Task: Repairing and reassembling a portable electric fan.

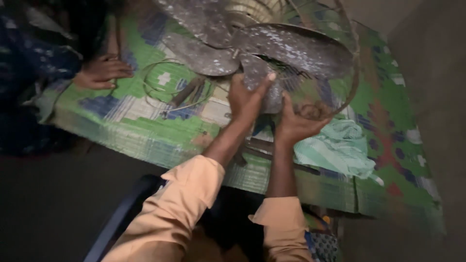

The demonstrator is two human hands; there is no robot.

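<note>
Green mat (160, 136): dusty, paint-flecked fan (291, 48)

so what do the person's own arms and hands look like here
Both arms wear loose pale orange sleeves, pushed up so the forearms are bare. The left hand and right hand are bare too: no gloves, and no rings, watch or bracelets visible.

No packages, labels, signs or screens anywhere in view. Nothing printed or boxed shows from upper left to lower right.
</note>
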